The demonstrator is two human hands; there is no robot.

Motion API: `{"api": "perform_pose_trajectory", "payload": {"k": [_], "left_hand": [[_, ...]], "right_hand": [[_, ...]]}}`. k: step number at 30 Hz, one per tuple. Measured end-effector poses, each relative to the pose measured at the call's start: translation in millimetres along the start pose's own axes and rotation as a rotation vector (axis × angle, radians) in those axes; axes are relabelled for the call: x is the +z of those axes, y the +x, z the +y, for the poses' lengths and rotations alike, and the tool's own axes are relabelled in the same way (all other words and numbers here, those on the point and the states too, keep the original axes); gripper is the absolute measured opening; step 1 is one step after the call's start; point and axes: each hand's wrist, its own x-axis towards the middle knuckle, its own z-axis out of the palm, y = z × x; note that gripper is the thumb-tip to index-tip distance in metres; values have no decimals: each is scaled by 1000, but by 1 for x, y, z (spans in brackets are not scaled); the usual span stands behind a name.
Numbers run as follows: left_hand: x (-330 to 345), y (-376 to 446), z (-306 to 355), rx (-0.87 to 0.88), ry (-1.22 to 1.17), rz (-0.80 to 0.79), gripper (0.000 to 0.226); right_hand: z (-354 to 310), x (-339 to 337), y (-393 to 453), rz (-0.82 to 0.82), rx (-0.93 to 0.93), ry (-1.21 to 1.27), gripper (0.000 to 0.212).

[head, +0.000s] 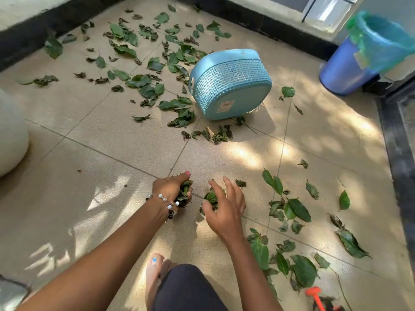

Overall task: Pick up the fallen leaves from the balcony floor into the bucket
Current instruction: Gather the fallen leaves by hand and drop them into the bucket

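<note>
The tiled balcony floor (101, 135) spreads out under you, beige and patched with sunlight, bordered by a dark strip along the walls. A rounded white object (11, 133) sits at your left edge, and a blue bin (345, 70) lined with a green bag (379, 39) stands in the far right corner. The light-blue bucket (231, 84), woven-patterned on its sides, lies tipped over on the floor ahead of you, its base facing you and its mouth turned away toward the far leaves. Fallen leaves (143, 81) are scattered thickly beyond and to the left of the bucket, a small cluster lies just in front of it, and another spread of leaves (296, 209) lies on the floor to your right, near your knee. Your left hand (171, 189), with a beaded bracelet (166, 202) at the wrist, has its fingers curled tightly round a bunch of leaves (185, 190) just above the floor. Your right hand (224, 209) is beside it, fingers spread and bent loosely over a small clump of leaves (211, 197), thumb touching it. An orange handle (315, 296) shows at the bottom right.
</note>
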Motion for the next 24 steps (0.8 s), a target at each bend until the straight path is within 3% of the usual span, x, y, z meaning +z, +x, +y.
{"api": "perform_pose_trajectory", "payload": {"k": [5, 9, 12, 15, 18, 21, 24], "left_hand": [[-1, -2, -2, 0, -25, -4, 20], [-3, -1, 1, 2, -17, 13, 22], [-2, 0, 4, 13, -13, 4, 21], [-2, 3, 5, 12, 0, -1, 21], [-3, 5, 3, -1, 2, 4, 20], [-4, 10, 3, -24, 10, 21, 21], [2, 16, 6, -64, -27, 22, 19]], "right_hand": [[11, 17, 10, 17, -25, -315, 80], [17, 16, 28, 13, 63, -365, 77], [19, 15, 38, -6, -43, -347, 68], [11, 21, 37, 168, -182, -269, 41], [10, 27, 35, 328, -168, -177, 19], [7, 22, 41, 304, -46, 6, 10], [1, 0, 53, 366, 329, 517, 8]]}}
